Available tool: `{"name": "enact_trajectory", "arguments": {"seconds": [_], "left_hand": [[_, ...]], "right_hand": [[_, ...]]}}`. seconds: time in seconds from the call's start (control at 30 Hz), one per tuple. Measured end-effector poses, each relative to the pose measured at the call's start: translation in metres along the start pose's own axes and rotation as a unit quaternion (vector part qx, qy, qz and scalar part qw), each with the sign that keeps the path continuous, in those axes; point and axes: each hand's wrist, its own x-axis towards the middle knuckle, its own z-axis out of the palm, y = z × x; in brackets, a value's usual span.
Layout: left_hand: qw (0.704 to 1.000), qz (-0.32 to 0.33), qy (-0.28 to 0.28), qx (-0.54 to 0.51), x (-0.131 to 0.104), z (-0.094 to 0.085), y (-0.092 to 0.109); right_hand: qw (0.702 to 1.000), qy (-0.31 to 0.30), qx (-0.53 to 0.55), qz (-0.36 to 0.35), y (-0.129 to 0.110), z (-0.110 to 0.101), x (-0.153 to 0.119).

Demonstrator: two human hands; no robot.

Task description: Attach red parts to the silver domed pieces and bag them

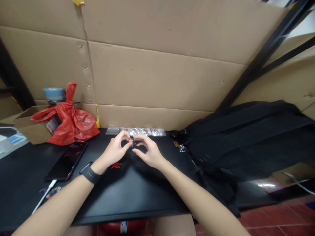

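Note:
My left hand (117, 148) and my right hand (149, 151) meet above the middle of the black table, fingertips close together. Between them is a small, thin, shiny ring-like piece (132, 143), too small to make out well. The thumb and fingers of my left hand pinch it from one side, while those of my right hand curl round its other side. Just below my left hand a bunch of red cord (116, 165) lies on the table. Behind my hands a strip of clear packets (144, 131) with round silvery and red items runs along the cardboard wall.
On the left are a phone (67, 161) with a white cable (44, 196), a knotted red plastic bag (73, 123), a cardboard box (33, 131) and a blue tape roll (54, 94). A large black bag (246, 141) fills the right side, near small metal rings (182, 148).

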Motion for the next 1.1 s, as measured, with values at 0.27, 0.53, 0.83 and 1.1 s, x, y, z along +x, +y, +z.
{"name": "enact_trajectory", "arguments": {"seconds": [0.27, 0.53, 0.83, 1.1], "left_hand": [[1.0, -0.011, 0.018, 0.011, 0.0, -0.001, 0.009], [0.999, 0.006, 0.051, 0.016, -0.002, 0.001, 0.016], [0.997, 0.02, 0.072, 0.024, -0.002, 0.003, 0.017], [0.993, 0.009, 0.044, 0.108, -0.004, 0.005, 0.023]], "right_hand": [[0.999, 0.018, 0.026, 0.011, 0.002, 0.003, 0.0], [0.997, 0.033, 0.056, 0.029, 0.002, 0.005, 0.0], [0.975, 0.059, 0.188, 0.106, 0.002, 0.01, 0.0], [0.967, 0.058, 0.209, 0.132, 0.003, 0.01, 0.0]]}}
